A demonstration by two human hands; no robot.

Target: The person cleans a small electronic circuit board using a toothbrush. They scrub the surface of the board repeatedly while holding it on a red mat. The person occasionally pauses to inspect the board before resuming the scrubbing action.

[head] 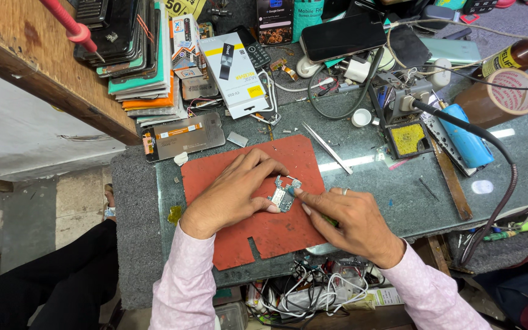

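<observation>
A small phone circuit board (283, 194) lies on a red-brown work mat (276, 235) on a glass-topped bench. My left hand (233, 194) rests on the mat and pins the board's left edge with its fingertips. My right hand (349, 221), with a ring on one finger, comes in from the right. It grips a thin tool with a green handle (331, 221), and its fingertips touch the board's right edge. Both pink sleeves show at the bottom.
Metal tweezers (328, 148) lie just beyond the mat. A phone screen panel (183, 135) sits at the left, with stacked phone parts (135, 55) behind. A soldering stand with a yellow sponge (407, 139), a blue case (467, 142), tape roll (508, 95) and cables crowd the right.
</observation>
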